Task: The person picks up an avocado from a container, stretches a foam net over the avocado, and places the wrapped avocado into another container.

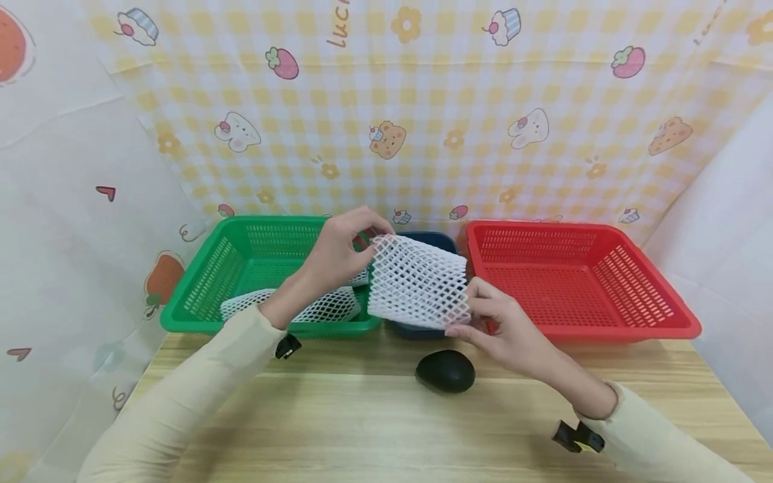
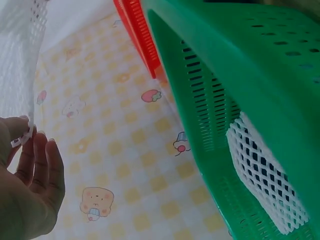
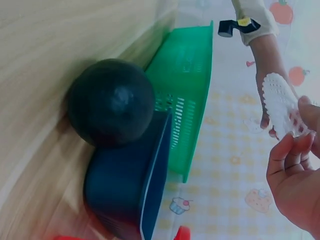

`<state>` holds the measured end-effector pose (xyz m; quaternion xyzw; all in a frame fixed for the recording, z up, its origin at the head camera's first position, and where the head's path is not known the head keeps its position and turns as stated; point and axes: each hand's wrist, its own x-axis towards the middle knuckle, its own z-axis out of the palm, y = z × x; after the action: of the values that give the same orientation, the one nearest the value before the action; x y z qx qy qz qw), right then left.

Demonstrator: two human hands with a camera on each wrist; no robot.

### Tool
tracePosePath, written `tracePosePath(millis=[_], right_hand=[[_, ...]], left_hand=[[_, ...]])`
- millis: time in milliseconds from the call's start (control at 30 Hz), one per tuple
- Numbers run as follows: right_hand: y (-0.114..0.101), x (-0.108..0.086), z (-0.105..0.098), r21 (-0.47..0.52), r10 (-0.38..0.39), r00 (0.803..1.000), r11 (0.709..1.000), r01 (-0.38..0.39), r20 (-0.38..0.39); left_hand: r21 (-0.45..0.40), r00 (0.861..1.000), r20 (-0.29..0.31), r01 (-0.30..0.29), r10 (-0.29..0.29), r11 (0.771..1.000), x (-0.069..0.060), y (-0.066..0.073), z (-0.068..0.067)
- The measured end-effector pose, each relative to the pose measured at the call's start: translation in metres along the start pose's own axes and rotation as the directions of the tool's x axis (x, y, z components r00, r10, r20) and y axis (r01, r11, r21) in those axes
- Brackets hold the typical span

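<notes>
A white foam fruit net [image 1: 418, 282] is stretched flat in the air between both hands, above a dark blue basin [image 1: 443, 241]. My left hand [image 1: 343, 247] pinches its upper left corner between thumb and fingers. At the lower right edge, my right hand [image 1: 502, 327] pinches it too. On the table below lies a smooth, dark, egg-shaped fruit that looks like an avocado [image 1: 447, 371], touched by neither hand. More white foam nets [image 1: 331, 306] lie in the green basket [image 1: 187, 327], partly hidden by the left forearm.
To the right of the basin stands a red slotted basket [image 1: 616, 333]. The baskets and basin stand in a row along the back of the wooden table [image 1: 338, 416], against a yellow checked cloth [image 1: 374, 87]. White cloth hangs at both sides.
</notes>
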<state>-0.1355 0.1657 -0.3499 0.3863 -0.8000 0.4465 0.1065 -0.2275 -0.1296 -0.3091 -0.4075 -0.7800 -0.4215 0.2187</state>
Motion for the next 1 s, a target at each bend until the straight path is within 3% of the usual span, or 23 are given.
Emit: tracePosePath(millis=[133, 267, 367, 467, 567, 733, 833, 1000], right_hand=[[0.002, -0.001, -0.005, 0.022, 0.011, 0.996, 1.000, -0.009, -0.086], [0.008, -0.004, -0.007, 0.042, 0.076, 0.992, 0.997, -0.072, -0.098], [0.014, -0.009, -0.009, 0.014, 0.106, 0.994, 0.994, -0.105, -0.025], [0.021, -0.015, -0.009, -0.041, 0.107, 0.988, 0.994, -0.103, 0.110], [0.026, -0.020, -0.008, -0.108, 0.145, 0.955, 0.987, -0.121, 0.260], [0.029, -0.026, -0.001, -0.222, 0.252, 0.867, 0.960, -0.169, 0.429], [0.030, -0.027, 0.004, -0.261, 0.283, 0.832, 0.950, -0.173, 0.478], [0.032, -0.030, 0.013, -0.333, 0.334, 0.790, 0.927, -0.175, 0.514]], left_hand=[[-0.007, 1.000, 0.018, -0.020, 0.020, 1.000, -0.002, -0.001, 0.002], [-0.013, 1.000, 0.010, -0.013, 0.014, 1.000, -0.004, -0.002, 0.001], [-0.011, 1.000, 0.005, -0.001, 0.002, 1.000, -0.005, -0.003, 0.000], [-0.005, 1.000, -0.001, 0.006, -0.006, 1.000, -0.006, -0.004, -0.002], [-0.004, 1.000, -0.013, 0.011, -0.011, 1.000, -0.007, -0.004, -0.003], [-0.010, 1.000, -0.025, 0.018, -0.019, 1.000, -0.007, -0.005, -0.002], [-0.013, 0.999, -0.032, 0.016, -0.017, 1.000, -0.006, -0.005, -0.002], [-0.010, 0.999, -0.045, 0.012, -0.013, 1.000, -0.007, -0.006, 0.000]])
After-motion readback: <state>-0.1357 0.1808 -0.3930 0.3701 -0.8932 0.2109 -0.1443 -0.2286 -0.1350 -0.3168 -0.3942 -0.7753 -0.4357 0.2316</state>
